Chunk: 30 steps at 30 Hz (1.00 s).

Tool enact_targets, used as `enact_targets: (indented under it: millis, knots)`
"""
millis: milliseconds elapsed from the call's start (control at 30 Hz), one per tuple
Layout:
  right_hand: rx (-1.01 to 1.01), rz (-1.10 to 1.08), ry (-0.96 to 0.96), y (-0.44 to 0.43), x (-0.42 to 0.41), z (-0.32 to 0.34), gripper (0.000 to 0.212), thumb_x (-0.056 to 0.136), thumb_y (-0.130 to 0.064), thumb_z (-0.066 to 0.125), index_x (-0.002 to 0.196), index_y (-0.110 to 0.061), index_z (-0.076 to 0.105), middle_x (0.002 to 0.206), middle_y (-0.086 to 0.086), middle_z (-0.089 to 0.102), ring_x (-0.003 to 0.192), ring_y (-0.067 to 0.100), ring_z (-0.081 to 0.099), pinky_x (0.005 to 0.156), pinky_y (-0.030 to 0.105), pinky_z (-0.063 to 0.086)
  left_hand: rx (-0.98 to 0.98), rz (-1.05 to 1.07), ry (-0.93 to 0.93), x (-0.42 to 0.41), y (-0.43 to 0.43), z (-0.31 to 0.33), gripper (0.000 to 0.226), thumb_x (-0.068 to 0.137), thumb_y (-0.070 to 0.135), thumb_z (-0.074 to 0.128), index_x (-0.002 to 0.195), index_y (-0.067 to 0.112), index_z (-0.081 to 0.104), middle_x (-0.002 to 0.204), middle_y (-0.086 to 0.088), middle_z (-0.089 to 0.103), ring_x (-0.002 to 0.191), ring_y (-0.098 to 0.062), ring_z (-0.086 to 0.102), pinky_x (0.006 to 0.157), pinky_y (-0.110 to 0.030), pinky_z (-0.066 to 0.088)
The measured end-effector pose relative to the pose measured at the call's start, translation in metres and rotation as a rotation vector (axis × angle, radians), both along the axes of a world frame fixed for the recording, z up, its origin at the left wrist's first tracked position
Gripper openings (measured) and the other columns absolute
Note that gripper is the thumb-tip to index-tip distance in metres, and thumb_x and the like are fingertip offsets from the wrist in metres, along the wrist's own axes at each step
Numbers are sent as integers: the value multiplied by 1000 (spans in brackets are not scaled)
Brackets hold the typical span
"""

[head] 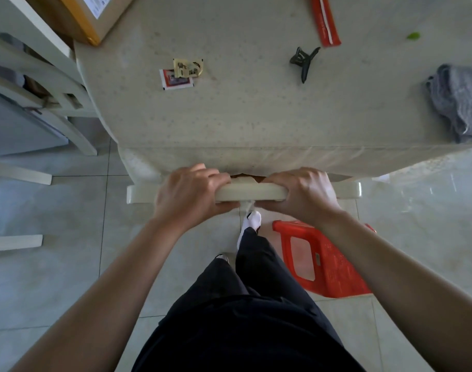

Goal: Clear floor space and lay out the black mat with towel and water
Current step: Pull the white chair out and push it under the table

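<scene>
A cream wooden chair stands tucked against the table's near edge; only its top rail [249, 191] shows. My left hand [189, 190] grips the rail left of centre, and my right hand [301, 191] grips it right of centre, fingers curled over the top. A grey towel [460, 102] lies crumpled on the table at the right edge. No black mat and no water are in view.
The table [256, 116] carries a black hair claw [304, 61], small packets [182, 73], a red packet [324, 21] and a cardboard box [87, 14]. A red plastic stool [326, 261] stands on the tiled floor by my right leg. Another cream chair [33, 76] is at the left.
</scene>
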State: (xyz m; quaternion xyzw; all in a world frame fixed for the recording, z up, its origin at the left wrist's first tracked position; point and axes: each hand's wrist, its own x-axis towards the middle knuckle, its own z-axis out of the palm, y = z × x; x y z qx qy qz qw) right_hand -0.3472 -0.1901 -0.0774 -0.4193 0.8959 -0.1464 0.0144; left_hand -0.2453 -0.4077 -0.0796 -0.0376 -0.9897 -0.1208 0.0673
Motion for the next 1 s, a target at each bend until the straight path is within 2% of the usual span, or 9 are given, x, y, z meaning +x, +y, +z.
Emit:
enact_targets:
  millis: [67,133,300,667,800,900,1000]
  knots:
    - [29,-19,-10,-8,-7,1,43,68,-68,66,90,-32,73,72,-8,73,68,19,69,59,29,53,-3,18,8,-9,-5,1,47,70,71,57,82,27,68,73,8,67,68,-20,61,53,-25,36]
    - [53,-35,-26,-14,-15,3,45,67,-69,66,90,-31,72,73,-8,72,70,19,69,60,29,52,1,30,18,-18,-10,2,54,69,74,49,84,26,69,76,7,69,72,-22,63,55,-26,39]
    - [101,-54,-78,-27,-32,9,46,67,-65,68,95,-29,70,81,-5,72,80,21,66,65,30,45,10,23,-7,-36,-20,5,51,69,69,65,97,27,70,90,4,73,84,-23,67,62,-28,39]
    - [160,-42,-93,-26,-31,14,47,72,-66,64,100,-28,66,84,-5,69,81,19,62,64,28,37,-15,89,-81,-37,-18,6,50,71,71,62,95,28,65,90,5,70,83,-21,64,64,-30,42]
    - [215,-75,-109,-25,-27,20,43,74,-58,66,102,-26,63,91,-4,69,84,20,62,71,31,44,73,132,-188,-36,-7,13,40,73,53,72,103,27,65,100,1,68,93,-26,63,70,-33,44]
    - [188,-109,-117,-9,-23,19,36,78,-41,70,107,-21,60,99,-1,68,91,22,62,83,34,43,63,105,-106,-33,16,16,40,77,35,72,114,23,62,111,-2,66,103,-27,59,82,-35,42]
    - [169,-141,-92,26,-26,19,37,82,-26,66,116,-19,55,108,0,65,102,24,59,90,35,37,123,83,33,-25,53,17,54,76,21,71,127,18,54,125,-7,55,118,-30,47,92,-39,37]
